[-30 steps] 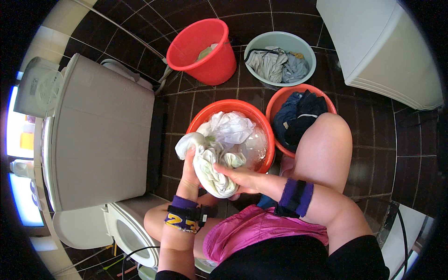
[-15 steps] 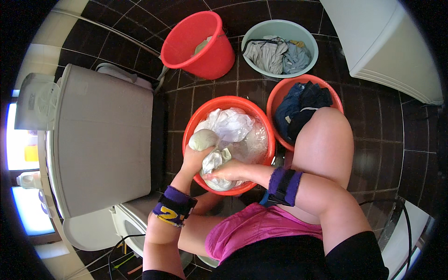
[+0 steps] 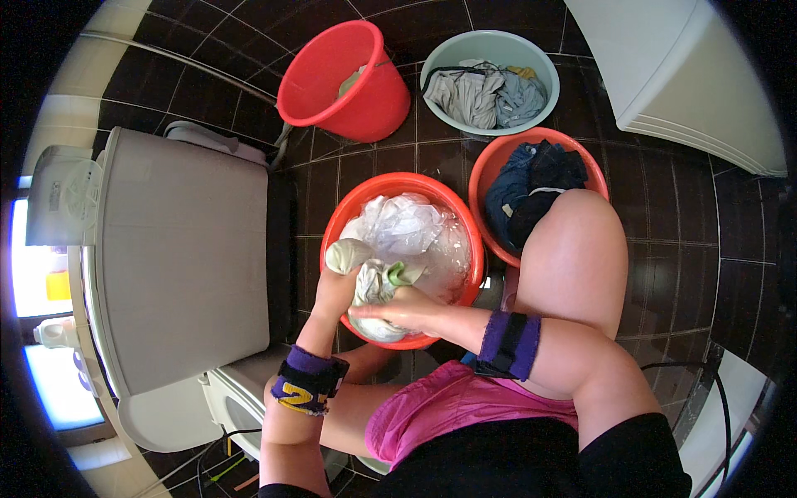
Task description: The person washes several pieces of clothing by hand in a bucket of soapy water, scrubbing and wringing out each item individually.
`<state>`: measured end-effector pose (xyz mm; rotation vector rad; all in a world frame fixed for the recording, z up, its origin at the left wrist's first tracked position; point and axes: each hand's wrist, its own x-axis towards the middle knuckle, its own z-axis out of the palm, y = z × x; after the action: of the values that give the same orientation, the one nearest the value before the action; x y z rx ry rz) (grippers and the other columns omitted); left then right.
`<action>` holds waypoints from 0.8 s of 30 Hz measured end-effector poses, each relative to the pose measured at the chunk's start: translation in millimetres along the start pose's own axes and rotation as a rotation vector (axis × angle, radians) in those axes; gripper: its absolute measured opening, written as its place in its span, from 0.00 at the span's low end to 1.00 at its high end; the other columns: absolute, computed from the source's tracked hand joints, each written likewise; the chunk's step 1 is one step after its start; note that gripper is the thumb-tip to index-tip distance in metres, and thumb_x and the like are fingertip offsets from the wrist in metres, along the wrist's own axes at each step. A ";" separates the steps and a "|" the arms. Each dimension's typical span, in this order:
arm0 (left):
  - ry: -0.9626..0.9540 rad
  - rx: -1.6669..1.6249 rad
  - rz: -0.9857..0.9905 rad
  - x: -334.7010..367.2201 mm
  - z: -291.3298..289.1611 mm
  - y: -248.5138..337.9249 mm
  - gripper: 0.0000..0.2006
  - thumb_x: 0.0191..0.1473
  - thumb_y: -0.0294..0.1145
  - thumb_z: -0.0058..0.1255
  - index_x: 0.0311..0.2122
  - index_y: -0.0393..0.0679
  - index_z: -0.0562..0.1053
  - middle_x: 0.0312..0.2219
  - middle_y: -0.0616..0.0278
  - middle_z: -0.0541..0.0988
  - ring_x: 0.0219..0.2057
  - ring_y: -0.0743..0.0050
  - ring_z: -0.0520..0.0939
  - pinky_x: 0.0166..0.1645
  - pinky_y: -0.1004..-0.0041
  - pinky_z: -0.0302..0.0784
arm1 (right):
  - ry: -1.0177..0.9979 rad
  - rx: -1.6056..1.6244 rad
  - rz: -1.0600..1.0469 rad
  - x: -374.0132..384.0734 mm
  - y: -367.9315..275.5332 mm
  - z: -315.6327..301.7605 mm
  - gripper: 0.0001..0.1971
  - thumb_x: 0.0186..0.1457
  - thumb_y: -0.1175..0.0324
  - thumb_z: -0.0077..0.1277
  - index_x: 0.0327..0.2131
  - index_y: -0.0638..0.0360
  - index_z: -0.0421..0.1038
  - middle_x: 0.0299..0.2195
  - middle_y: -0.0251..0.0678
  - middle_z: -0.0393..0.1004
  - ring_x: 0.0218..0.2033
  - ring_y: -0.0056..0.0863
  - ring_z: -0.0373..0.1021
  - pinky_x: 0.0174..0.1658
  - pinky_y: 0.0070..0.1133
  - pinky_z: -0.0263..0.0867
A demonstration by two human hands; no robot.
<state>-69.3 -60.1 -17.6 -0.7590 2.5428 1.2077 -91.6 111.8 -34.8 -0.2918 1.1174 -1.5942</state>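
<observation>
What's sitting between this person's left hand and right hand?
A bunched greenish-white cloth lies between the left hand and the right hand, over the orange basin; the head view shows it.

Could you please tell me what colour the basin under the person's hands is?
The basin is bright orange-red, seen best in the head view.

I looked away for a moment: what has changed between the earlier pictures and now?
The bunched white cloth, at first raised over the near rim of the orange-red basin, has moved down into it. The left hand and right hand went down too, both still on it. The red bucket and pale green basin stayed put.
</observation>
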 end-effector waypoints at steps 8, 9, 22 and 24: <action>-0.115 -0.915 -0.198 -10.5 -18.4 8.9 0.37 0.55 0.57 0.35 0.61 0.38 0.50 0.55 0.49 0.64 0.55 0.53 0.66 0.58 0.62 0.61 | -0.227 0.852 0.341 5.6 -6.3 -11.8 0.21 0.49 0.58 0.55 0.45 0.56 0.69 0.39 0.36 0.75 0.40 0.27 0.72 0.46 0.31 0.68; -0.296 -1.083 -0.241 -6.3 -21.3 -4.8 0.41 0.55 0.67 0.24 0.60 0.40 0.54 0.57 0.49 0.61 0.55 0.52 0.66 0.59 0.58 0.59 | -0.230 0.921 0.323 3.1 -12.4 -14.8 0.20 0.49 0.58 0.55 0.45 0.57 0.69 0.39 0.36 0.75 0.40 0.28 0.72 0.46 0.31 0.68; -0.247 -1.727 0.099 -27.7 39.7 22.8 0.46 0.43 0.76 0.33 0.60 0.51 0.56 0.57 0.49 0.60 0.53 0.36 0.64 0.54 0.47 0.63 | -0.372 1.223 0.331 -17.8 -6.7 -1.5 0.21 0.51 0.53 0.51 0.45 0.54 0.69 0.39 0.35 0.75 0.39 0.31 0.72 0.45 0.33 0.67; -0.274 -1.630 0.214 -25.7 28.7 25.7 0.53 0.37 0.81 0.30 0.62 0.50 0.53 0.59 0.50 0.56 0.55 0.38 0.62 0.56 0.47 0.60 | -0.353 1.184 0.342 -18.1 -6.8 -1.6 0.22 0.52 0.51 0.49 0.46 0.53 0.69 0.39 0.35 0.75 0.39 0.31 0.73 0.44 0.33 0.68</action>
<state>-62.1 -15.2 -8.6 -0.3979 0.9560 3.0610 -90.6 127.8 -23.8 0.3813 -0.1451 -1.5450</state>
